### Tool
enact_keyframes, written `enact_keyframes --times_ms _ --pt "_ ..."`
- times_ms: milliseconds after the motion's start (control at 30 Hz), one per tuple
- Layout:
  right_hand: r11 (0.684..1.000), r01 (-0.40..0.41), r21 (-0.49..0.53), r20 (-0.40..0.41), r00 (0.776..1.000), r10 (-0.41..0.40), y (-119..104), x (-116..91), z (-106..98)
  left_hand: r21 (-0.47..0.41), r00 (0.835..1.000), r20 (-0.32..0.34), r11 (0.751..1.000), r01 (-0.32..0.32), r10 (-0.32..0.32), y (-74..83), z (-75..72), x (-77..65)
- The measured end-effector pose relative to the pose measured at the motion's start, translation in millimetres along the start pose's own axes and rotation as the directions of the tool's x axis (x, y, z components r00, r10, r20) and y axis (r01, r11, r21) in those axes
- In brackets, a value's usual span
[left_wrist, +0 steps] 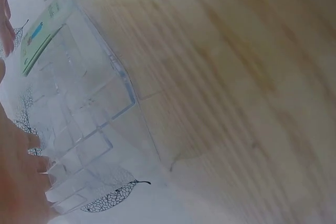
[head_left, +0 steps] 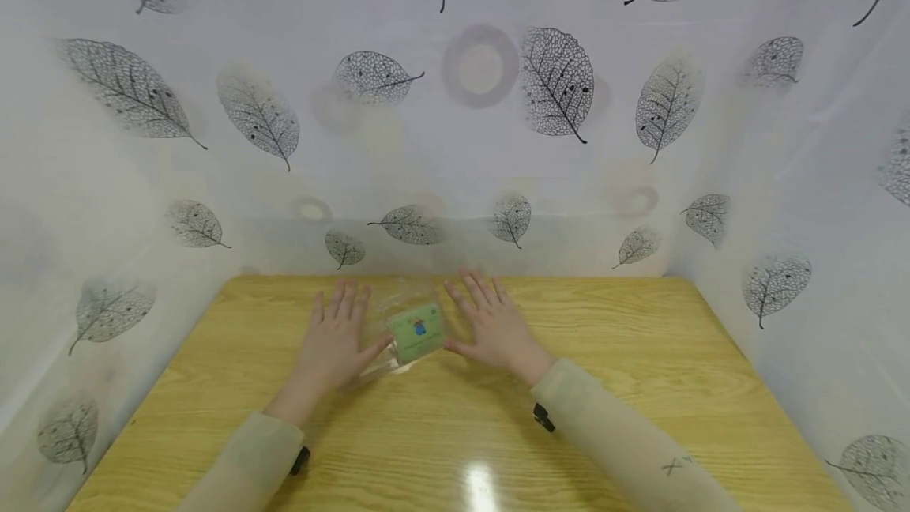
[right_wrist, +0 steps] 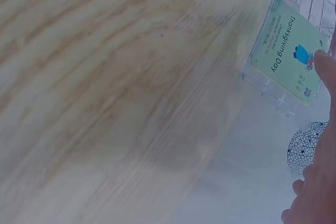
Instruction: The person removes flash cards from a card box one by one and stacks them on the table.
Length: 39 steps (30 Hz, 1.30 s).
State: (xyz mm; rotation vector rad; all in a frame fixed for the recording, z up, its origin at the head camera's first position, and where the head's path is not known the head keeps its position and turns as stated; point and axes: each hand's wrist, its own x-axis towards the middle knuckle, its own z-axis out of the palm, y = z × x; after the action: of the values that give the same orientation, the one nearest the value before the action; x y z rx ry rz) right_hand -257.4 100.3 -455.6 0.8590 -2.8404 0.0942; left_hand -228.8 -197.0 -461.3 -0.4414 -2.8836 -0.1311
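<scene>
The left hand (head_left: 332, 344) and the right hand (head_left: 499, 334) are spread wide, gripping nothing, one each side of a clear plastic box (left_wrist: 94, 95) on the tabletop (head_left: 441, 441). A green Thanksgiving Day card (head_left: 419, 336) lies between them. Maybe they sit there so the box won't slide.

"What stands around the table (head_left: 618, 330) on your feed?"

"I've got whitish sheeting (head_left: 455, 160) behind it and along both sides, printed with dark, net-veined leaves (head_left: 559, 85). Among them I can see a few blurred, pale rings (head_left: 479, 67)."

"And the tabletop?"

"Yellow-brown wood grain in my head view, its far edge running along the back sheeting. Through both wrist cameras the grain looks paler to me."

"How's the light?"

"Bright enough for me; a white patch of glare (head_left: 479, 488) sits on the wood at the near end."
</scene>
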Motion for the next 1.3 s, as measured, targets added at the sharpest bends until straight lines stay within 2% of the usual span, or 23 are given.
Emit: enact_keyframes --times_ms 200,433,800,1067,1300 --pt "1.0 0.017 -0.016 -0.015 1.0 -0.017 1 1 1 -0.004 0.998 -0.009 0.998 -0.058 0.058 2.9 3.2 3.2" --pt "0.998 0.033 -0.054 -0.006 0.999 -0.033 3 1 2 0.011 0.996 -0.024 0.996 -0.087 0.087 7.1 4.5 6.1" --pt "0.998 0.059 -0.025 -0.017 0.998 -0.06 7 -2 2 -0.012 0.987 -0.02 0.987 -0.159 0.159 18.3 3.9 13.2" --pt "0.997 0.053 -0.06 -0.018 0.998 -0.054 14 -7 7 -0.014 0.972 -0.006 0.972 -0.234 0.234 27.9 6.7 20.0" --pt "0.998 0.045 -0.037 -0.012 0.999 -0.045 19 -18 3 -0.006 0.958 -0.012 0.958 -0.288 0.288 36.3 8.7 22.9"
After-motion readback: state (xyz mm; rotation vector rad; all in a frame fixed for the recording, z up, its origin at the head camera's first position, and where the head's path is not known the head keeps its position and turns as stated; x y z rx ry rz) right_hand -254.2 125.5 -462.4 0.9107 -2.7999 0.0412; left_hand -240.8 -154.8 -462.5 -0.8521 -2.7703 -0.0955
